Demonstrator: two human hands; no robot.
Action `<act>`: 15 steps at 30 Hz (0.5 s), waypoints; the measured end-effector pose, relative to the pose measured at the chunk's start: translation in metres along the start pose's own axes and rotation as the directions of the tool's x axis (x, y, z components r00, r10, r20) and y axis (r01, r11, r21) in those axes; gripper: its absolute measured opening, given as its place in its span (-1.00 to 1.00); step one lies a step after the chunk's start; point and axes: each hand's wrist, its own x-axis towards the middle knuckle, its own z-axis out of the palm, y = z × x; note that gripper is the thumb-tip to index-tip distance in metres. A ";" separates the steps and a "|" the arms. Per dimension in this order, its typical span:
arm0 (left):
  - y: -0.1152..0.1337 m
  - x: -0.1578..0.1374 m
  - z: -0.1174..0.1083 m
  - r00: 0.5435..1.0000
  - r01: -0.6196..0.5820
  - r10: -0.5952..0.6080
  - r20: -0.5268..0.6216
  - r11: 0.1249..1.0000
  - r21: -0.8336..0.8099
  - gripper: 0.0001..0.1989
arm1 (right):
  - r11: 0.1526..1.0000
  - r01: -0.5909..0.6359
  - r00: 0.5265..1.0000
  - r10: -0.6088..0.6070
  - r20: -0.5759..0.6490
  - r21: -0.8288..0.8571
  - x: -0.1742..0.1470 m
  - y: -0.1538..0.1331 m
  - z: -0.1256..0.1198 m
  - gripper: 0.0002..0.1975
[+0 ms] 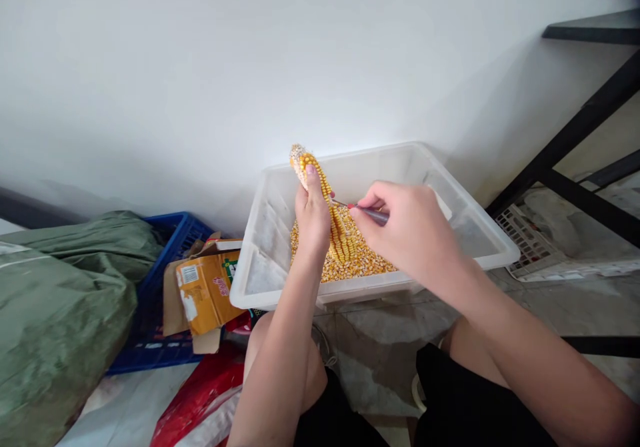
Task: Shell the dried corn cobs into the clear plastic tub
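My left hand [314, 213] is wrapped round a yellow corn cob [324, 181], tilted over the tub, thumb lying along its kernels. Near its top end a pale strip shows where kernels are gone. In my right hand [407, 223] is a slim screwdriver [375, 215] with a dark handle and a red band. Its thin metal shaft points left, and the tip meets or nearly meets the cob's right side. Beneath both hands, loose corn kernels [367, 263] cover part of the floor of a translucent plastic tub [370, 288].
Left of the tub lie a torn orange cardboard box [207, 290] and a blue crate [145, 340] under a green cloth or sack [65, 307]. A red bag [200, 393] is at lower left. Black metal framing [575, 130] and a white basket [530, 237] stand right. A white wall rises behind.
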 end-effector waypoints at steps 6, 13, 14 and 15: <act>-0.008 0.003 -0.001 0.995 0.047 -0.044 0.085 0.998 -0.035 -0.44 | 0.980 -0.038 0.996 0.054 -0.076 0.196 0.006 0.009 -0.009 -0.90; -0.004 0.001 0.001 0.985 0.065 -0.060 0.160 0.998 -0.024 -0.50 | 0.969 -0.061 0.996 0.074 -0.049 0.238 0.009 0.010 -0.008 -0.88; -0.003 0.000 0.002 0.983 0.047 -0.045 0.180 0.999 -0.005 -0.51 | 0.971 -0.060 0.996 0.073 -0.050 0.230 0.009 0.010 -0.009 -0.88; -0.002 0.000 0.002 0.980 0.030 -0.032 0.198 0.999 0.016 -0.52 | 0.974 -0.059 0.996 0.071 -0.050 0.217 0.010 0.010 -0.010 -0.87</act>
